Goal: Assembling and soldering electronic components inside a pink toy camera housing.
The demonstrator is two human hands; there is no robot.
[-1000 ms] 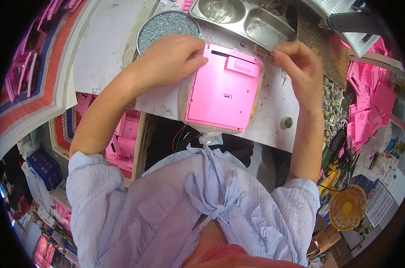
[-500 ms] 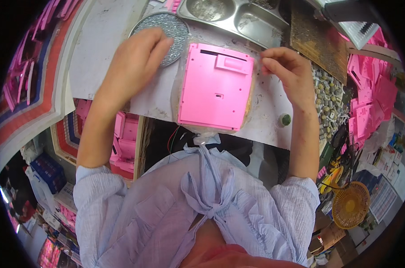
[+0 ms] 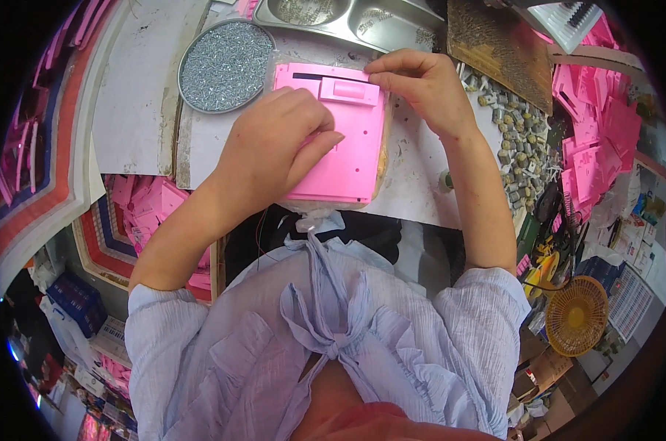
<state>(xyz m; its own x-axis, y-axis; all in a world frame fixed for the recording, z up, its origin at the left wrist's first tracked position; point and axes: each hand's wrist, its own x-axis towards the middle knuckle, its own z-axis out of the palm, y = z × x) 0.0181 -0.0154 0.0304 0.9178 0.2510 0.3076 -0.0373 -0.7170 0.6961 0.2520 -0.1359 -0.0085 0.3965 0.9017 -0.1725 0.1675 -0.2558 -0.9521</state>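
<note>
A flat pink plastic panel (image 3: 340, 170) with small holes, a dark slot and a raised block near its far edge lies in front of me on a clear-wrapped pad (image 3: 383, 154). Over its left side is my left hand (image 3: 278, 136), its fingers curled together; what they hold, if anything, is hidden. At the far right corner of the panel my right hand (image 3: 421, 84) pinches thumb and forefinger together, and anything between them is too small to make out. A round metal dish of small silver screws (image 3: 226, 66) stands just left of the panel.
Beyond the panel is a steel compartment tray (image 3: 340, 33) with small metal pieces. To the right are a worn brown board (image 3: 498, 55), many small cylindrical motors (image 3: 520, 136) and piled pink parts (image 3: 605, 132). More pink parts (image 3: 153, 206) fill a box at lower left.
My left hand has come from the screw dish rightward and nearer, over the panel. My right hand has moved in from beside the panel to its far right corner. The view has shifted slightly.
</note>
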